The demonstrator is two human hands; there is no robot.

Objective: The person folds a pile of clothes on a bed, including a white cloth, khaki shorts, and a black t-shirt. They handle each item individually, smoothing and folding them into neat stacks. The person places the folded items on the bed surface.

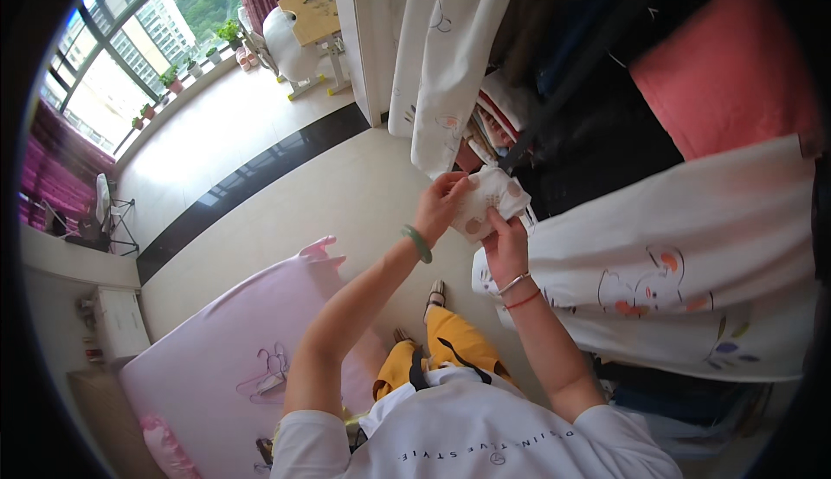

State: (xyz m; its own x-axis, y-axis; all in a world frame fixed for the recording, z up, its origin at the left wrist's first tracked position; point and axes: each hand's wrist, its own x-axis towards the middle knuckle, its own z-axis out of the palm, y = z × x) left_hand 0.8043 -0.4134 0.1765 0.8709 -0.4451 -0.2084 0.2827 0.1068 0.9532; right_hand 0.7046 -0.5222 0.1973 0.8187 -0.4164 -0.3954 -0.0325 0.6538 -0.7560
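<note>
A small folded white cloth [485, 198] with large brownish-beige spots is held up in front of me, between both hands. My left hand [441, 206], below a green bangle, pinches its left edge with fingers and thumb. At the lower right edge my right hand [505, 244] grips it, thumb on top and the other fingers mostly hidden beneath. The cloth is bunched at its upper right corner. Just beyond it, folded clothes [502, 115] are stacked inside an open wardrobe.
White patterned curtains [666, 276] hang to the right, and another curtain panel [450, 64] hangs ahead. A coral-pink garment [727, 72] hangs by dark clothes. To my left, a pink-covered bed [216, 332] holds several hangers [268, 375]. A desk [310, 16] stands by the far window.
</note>
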